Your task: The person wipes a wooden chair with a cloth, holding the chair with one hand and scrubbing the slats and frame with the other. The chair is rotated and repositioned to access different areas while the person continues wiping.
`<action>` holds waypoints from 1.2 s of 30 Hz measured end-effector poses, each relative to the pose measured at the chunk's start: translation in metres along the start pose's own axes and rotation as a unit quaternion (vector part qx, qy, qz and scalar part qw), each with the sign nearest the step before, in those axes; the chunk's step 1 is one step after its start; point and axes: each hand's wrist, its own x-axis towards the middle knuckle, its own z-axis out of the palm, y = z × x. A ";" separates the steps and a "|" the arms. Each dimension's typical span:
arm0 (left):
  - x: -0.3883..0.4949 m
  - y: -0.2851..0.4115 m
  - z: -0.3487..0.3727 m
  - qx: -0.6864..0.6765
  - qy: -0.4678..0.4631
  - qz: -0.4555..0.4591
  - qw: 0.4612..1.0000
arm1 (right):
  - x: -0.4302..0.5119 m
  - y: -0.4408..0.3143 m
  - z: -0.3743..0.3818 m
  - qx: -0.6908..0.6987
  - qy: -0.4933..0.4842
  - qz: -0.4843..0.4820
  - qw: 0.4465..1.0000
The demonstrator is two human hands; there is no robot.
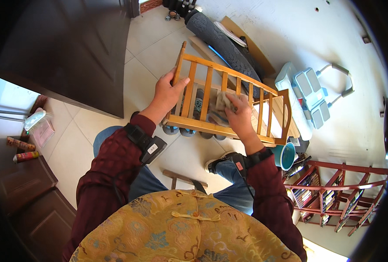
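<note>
My left hand (168, 90) grips the end post of a slatted wooden rack (207, 93), its thumb lying over the frame. The rack stands tilted before me, with a curved end panel at its right. Bunched in the fingers of my right hand (241, 114) is a greyish cloth (222, 101), pressed against the middle slats. Through the gaps I see grey and blue shoes (198, 104); more shoe tips (188, 132) show below the near rail. The cloth and right hand hide part of the slats and whatever lies behind them.
Behind the rack, a rolled dark mat (220, 46) leans by cardboard (235, 29). A light-blue folded device (312, 95), teal bucket (287, 155) and dark-red rack (338, 186) stand right. At left are a brown door (72, 55), brush (36, 118) and can (26, 156).
</note>
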 end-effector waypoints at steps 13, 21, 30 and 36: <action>0.001 -0.016 -0.007 0.093 -0.018 0.020 0.995 | 0.111 -0.002 0.062 -0.222 -0.079 -0.025 0.971; 0.001 -0.014 -0.005 0.102 -0.005 0.015 0.995 | 0.090 -0.013 0.056 -0.148 -0.077 -0.042 0.985; 0.005 -0.018 -0.003 0.045 -0.004 0.004 0.999 | 0.104 0.007 0.065 -0.095 -0.114 -0.040 0.988; 0.001 -0.016 -0.003 0.034 0.001 0.010 0.999 | 0.016 -0.042 0.039 -0.027 -0.160 -0.067 0.985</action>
